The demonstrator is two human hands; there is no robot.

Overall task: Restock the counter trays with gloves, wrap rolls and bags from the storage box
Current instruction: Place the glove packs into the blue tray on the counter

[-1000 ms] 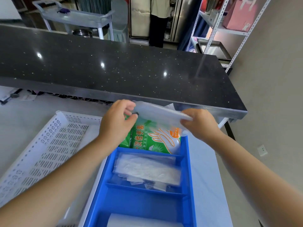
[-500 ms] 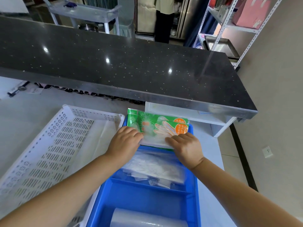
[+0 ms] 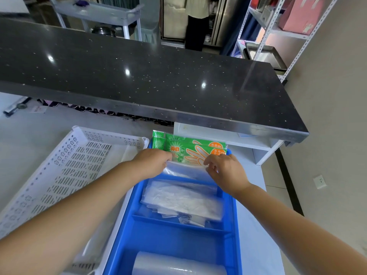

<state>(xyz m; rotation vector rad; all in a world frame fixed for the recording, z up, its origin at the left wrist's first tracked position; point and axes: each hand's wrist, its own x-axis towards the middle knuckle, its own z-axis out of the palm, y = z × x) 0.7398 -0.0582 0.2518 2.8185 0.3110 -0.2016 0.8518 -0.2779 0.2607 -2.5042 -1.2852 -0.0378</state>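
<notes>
Our left hand point(image 3: 154, 162) and right hand point(image 3: 222, 168) pinch the near edge of a glove packet point(image 3: 190, 153), seating it upright in the far compartment of the blue divided tray point(image 3: 127, 221) on the worktop point(image 3: 252, 225). We judge the restock well along: glove packets fill the far section, clear bags point(image 3: 182, 201) lie in the next, and a wrap roll point(image 3: 176, 264) sits nearest us. One middle compartment remains bare. The white perforated storage box point(image 3: 59, 165) beside it looks nearly empty.
</notes>
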